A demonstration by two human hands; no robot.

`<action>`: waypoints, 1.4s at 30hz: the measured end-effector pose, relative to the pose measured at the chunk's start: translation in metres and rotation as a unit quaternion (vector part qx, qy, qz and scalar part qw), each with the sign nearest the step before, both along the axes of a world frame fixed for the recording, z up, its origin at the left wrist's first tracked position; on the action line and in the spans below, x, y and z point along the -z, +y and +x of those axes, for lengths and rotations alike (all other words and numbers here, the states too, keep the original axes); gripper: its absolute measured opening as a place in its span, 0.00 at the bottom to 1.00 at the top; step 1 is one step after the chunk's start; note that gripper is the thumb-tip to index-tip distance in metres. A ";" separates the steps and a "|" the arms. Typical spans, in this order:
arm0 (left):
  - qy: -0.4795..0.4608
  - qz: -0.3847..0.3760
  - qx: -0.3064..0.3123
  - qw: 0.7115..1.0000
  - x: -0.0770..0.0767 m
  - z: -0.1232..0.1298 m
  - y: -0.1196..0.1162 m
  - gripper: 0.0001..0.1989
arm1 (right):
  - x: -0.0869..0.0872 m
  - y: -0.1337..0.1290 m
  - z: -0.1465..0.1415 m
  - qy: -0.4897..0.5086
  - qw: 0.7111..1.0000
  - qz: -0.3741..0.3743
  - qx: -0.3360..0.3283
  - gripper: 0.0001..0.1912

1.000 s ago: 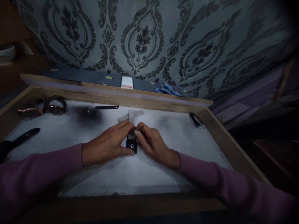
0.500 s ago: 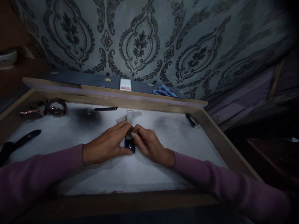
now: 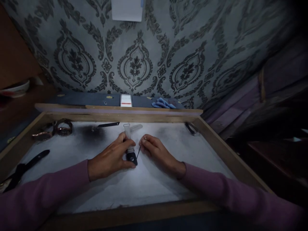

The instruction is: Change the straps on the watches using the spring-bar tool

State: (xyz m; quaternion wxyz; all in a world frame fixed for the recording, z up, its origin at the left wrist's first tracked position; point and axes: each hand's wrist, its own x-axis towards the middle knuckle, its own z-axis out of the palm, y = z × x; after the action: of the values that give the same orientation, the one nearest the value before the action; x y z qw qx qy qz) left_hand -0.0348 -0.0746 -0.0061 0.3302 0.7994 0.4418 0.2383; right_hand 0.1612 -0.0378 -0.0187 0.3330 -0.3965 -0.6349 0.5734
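Observation:
My left hand (image 3: 107, 163) grips a small square black watch (image 3: 132, 158) from its left side, with thumb and fingers around it. A round shiny spot shows on the watch's dark face or back; I cannot tell which. Its pale strap (image 3: 127, 129) runs away from me, and a second pale strap piece (image 3: 136, 127) lies behind it. My right hand (image 3: 156, 152) is closed in a pinch on a thin dark rod-like tool (image 3: 138, 152). That tool slants down, its lower end close to the watch's right edge. Whether it touches is too small to tell.
Wooden walls (image 3: 141, 118) enclose the white work surface. Watches (image 3: 64, 127) lie back left, a black strap (image 3: 36, 159) at left, a black blade (image 3: 108, 124) at the back and a dark watch (image 3: 192, 128) back right. A blue cloth (image 3: 163, 103) rests beyond the rim.
My right hand has drawn back to the right from the watch, and the thin tool now shows between them. My left hand stays on the watch. The view has tilted up.

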 end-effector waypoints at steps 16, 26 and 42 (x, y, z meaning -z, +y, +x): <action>0.005 0.113 -0.044 0.993 -0.017 0.002 -0.003 0.09 | -0.005 -0.006 -0.005 -0.054 0.989 0.025 -0.138 0.12; 0.288 0.267 0.015 0.919 -0.040 0.005 -0.016 0.10 | -0.018 -0.019 -0.003 -0.173 0.932 0.292 -0.125 0.04; -0.134 -0.257 0.111 0.951 -0.041 -0.009 -0.001 0.13 | -0.035 -0.008 0.009 0.018 0.943 -0.014 -0.331 0.18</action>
State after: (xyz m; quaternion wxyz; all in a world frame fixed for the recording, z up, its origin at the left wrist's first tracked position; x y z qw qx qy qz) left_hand -0.0437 -0.0753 0.0349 0.6048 0.6921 0.3485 0.1835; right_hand 0.1704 -0.0458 0.0167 0.1301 -0.1582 -0.7161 0.6673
